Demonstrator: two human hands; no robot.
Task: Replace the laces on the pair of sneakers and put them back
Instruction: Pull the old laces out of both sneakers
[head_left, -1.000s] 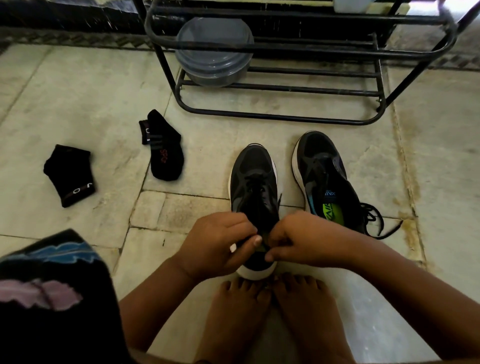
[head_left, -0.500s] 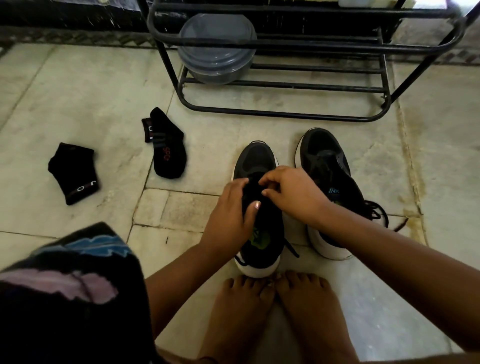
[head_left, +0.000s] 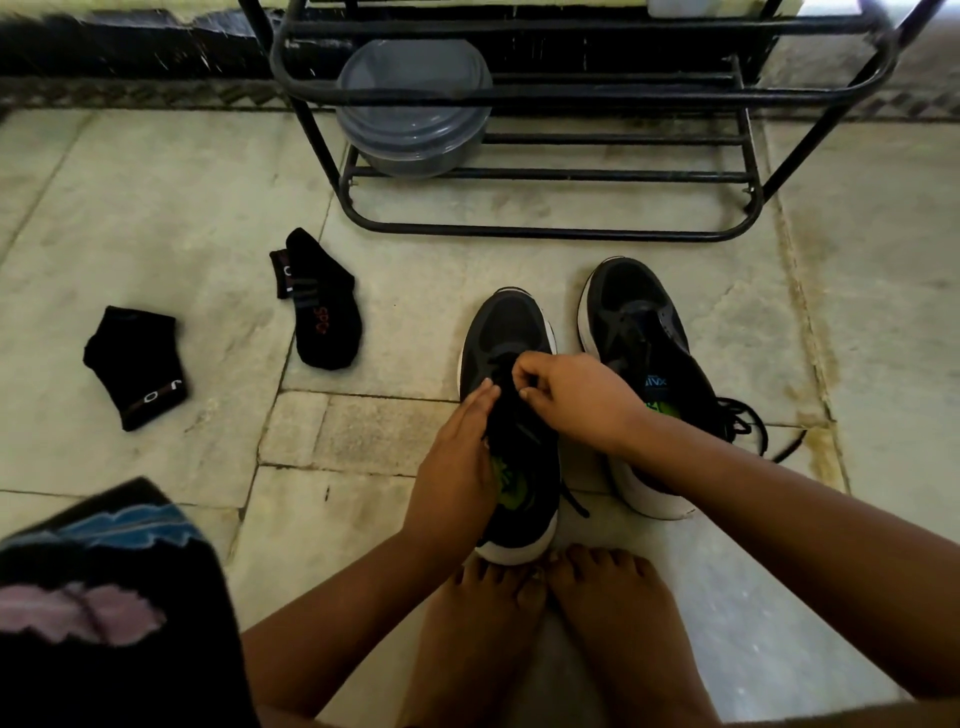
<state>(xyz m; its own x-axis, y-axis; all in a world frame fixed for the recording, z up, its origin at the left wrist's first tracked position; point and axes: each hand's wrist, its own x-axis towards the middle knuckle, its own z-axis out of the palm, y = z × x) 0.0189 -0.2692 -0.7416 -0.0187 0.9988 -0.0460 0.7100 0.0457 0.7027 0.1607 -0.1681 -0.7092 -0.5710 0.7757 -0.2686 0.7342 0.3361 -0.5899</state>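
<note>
**Working the lace at the upper eyelets of the left-hand sneaker**

Head view: The person crouched over a pair of black sneakers standing toe-away on the stone floor (head_left: 156, 208), just in front of a black metal rack (head_left: 545, 234). The near sneaker (head_left: 506, 332) sat directly ahead of the bare feet (head_left: 545, 623), its heel touching the toes; the second sneaker (head_left: 631, 312) stood just beside it, with a loose black lace (head_left: 748, 426) trailing off its far side onto the floor.

The right hand (head_left: 576, 400) had its fingers curled, thumb and fingertips pinching black lace over the near sneaker's tongue. Exactly which strand or eyelet it held was too dark to tell. The left hand (head_left: 457, 467) lay with fairly straight fingers pressed along the sneaker's side and collar, steadying it rather than gripping.

To do this step well, the left hand probably needed to hold the upper firmly so the shoe would not slide on the smooth stone, while the right drew the lace straight out in line with the eyelet, keeping it flat and untwisted. Tension likely wanted evening row by row.

Two black socks (head_left: 324, 312) (head_left: 137, 364) lay well apart to the left, and a grey lidded container (head_left: 415, 104) sat on the rack's lower rails.
</note>
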